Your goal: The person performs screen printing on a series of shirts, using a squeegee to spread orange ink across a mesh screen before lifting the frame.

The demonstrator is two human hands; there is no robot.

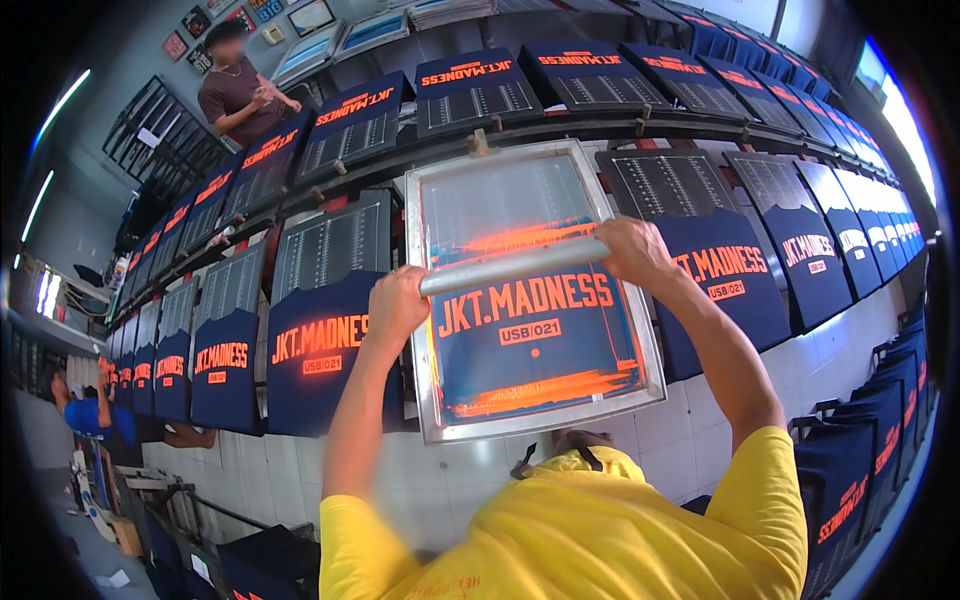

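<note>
My left hand and my right hand each grip one end of a long grey squeegee. The squeegee lies across a metal-framed printing screen with a blue mesh and streaks of orange ink. The screen rests flat on a navy shirt on the long print table. Orange lettering shows through the mesh below the squeegee. My yellow sleeves come in from the lower edge.
Rows of navy shirts with orange prints lie on both sides and on the far table row. A person in a dark top stands at the far left. Another person in blue is at the left edge. More shirts hang at right.
</note>
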